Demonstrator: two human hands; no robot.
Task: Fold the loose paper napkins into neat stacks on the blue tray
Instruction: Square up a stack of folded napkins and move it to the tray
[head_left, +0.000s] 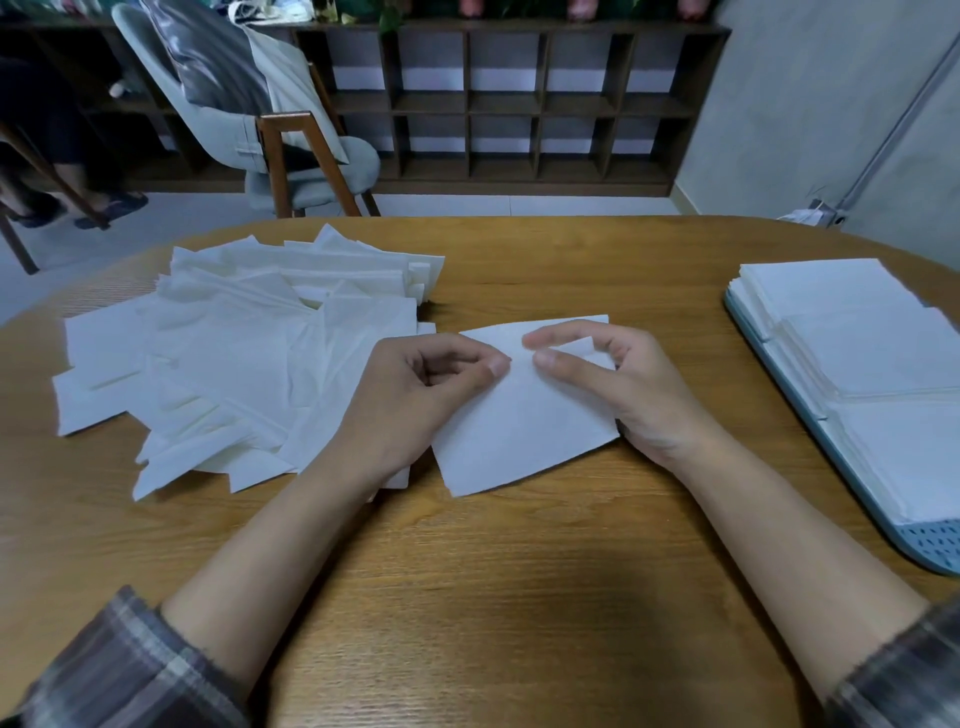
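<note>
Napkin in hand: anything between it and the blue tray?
Nothing visible. Only bare table lies between the napkin, pinched by the left hand and right hand, and the tray on the right, which holds folded stacks.

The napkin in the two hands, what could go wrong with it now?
1. The fingers of the left hand and right hand pinch the thin white paper napkin close together; pulling apart could tear it.
2. Its raised flap might crease crooked and not match the square white napkin stacks on the blue plastic tray.
3. The left wrist overlaps the loose white napkin pile and could drag sheets.
</note>
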